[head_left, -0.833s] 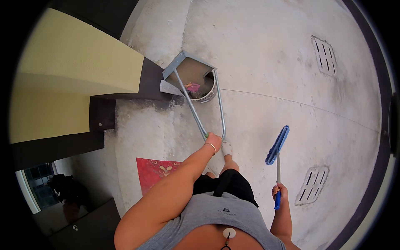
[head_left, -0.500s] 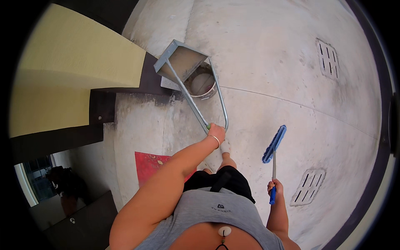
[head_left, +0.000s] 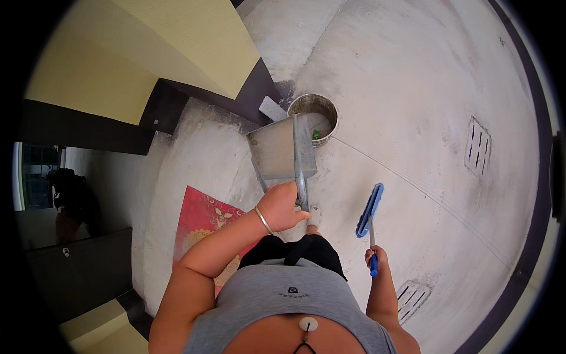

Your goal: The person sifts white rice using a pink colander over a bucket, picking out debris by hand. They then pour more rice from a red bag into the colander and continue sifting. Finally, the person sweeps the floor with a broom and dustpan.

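My left hand [head_left: 282, 206] is closed round the handle of a long-handled metal dustpan [head_left: 274, 150]. The grey pan hangs in front of me, beside a round bucket [head_left: 338, 121] standing on the floor. Inside the bucket, a small green thing [head_left: 316, 134] lies by the near wall. Out to the right, my right hand [head_left: 377, 255] grips the blue grip of a brush [head_left: 369, 210] with a grey stick and a blue fluffy head. That head is held away from my body, over the pale floor.
A red patterned mat [head_left: 203, 215] lies at my left. Yellow walls with a dark base [head_left: 259, 88] jut in at the upper left, with a pale block [head_left: 272, 109] at their foot. Slotted drain covers [head_left: 478, 146] are set in the concrete floor on the right.
The dustpan has swung back from over the bucket toward me and turned, so the bucket shows more. A green thing now shows in it. The brush remains in my right hand.
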The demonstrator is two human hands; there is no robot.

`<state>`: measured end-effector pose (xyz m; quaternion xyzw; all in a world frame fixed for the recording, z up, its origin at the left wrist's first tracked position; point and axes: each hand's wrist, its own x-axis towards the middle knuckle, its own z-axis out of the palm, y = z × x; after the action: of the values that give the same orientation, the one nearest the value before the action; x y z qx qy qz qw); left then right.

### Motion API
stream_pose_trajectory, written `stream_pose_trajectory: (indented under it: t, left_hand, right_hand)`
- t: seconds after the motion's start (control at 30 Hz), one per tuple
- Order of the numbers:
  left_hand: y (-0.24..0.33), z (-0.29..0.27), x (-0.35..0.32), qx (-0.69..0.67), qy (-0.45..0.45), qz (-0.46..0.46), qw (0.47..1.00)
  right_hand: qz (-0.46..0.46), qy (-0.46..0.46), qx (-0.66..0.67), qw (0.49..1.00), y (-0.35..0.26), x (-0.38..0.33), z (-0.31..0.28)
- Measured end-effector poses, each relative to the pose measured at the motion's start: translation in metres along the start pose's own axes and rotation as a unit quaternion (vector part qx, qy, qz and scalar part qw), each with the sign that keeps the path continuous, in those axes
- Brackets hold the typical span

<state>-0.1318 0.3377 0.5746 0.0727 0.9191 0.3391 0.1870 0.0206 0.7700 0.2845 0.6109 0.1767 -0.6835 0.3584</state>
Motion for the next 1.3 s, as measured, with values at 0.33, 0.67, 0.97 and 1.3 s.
stream_pose_trajectory:
  t: [0.33,0.67,0.97,1.3]
  left_hand:
    - [-0.182,-0.033,-0.269,-0.191,0.255,-0.281,0.905]
    - [-0.370,-0.015,-0.565,-0.289,0.457,-0.424,0.726]
    - [-0.414,0.037,-0.686,-0.320,0.464,-0.548,0.618]
    - [-0.457,0.038,-0.676,-0.475,0.544,-0.507,0.470]
  right_hand:
    - [0.019,0.059,-0.133,0.989,0.031,-0.055,0.089]
    - [-0.027,0.130,-0.166,0.977,0.177,-0.061,0.242]
    - [0.049,0.158,-0.254,0.953,0.284,-0.020,0.373]
    - [0.094,0.134,-0.550,0.819,0.454,0.071,0.538]
